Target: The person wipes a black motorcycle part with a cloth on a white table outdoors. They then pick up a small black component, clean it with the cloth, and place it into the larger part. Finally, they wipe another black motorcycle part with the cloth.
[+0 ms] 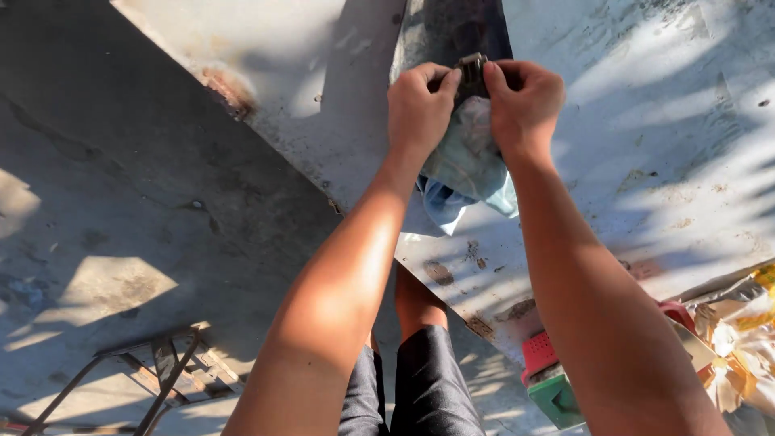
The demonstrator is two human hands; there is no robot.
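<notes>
Small dark ribbed metal part (472, 71) pinched between both hands, far centre over worn pale metal tabletop (646, 161). Left hand (420, 105) fingers closed on part's left edge; right hand (525, 101) closed on right edge, also bunching pale blue-green cloth (468, 165) beneath, likely as wiping pad. Cloth hangs toward near edge. Red-and-green plastic block (553, 379) near right, beside crumpled clear plastic wrapper (739, 339). Rusty metal frame (161, 375) on concrete floor, near left.

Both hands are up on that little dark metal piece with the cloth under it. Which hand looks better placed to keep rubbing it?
Probably the right hand: the cloth bunches mostly under its palm. The left hand pinches the metal piece from the side, so it seems suited to steadying it.
</notes>
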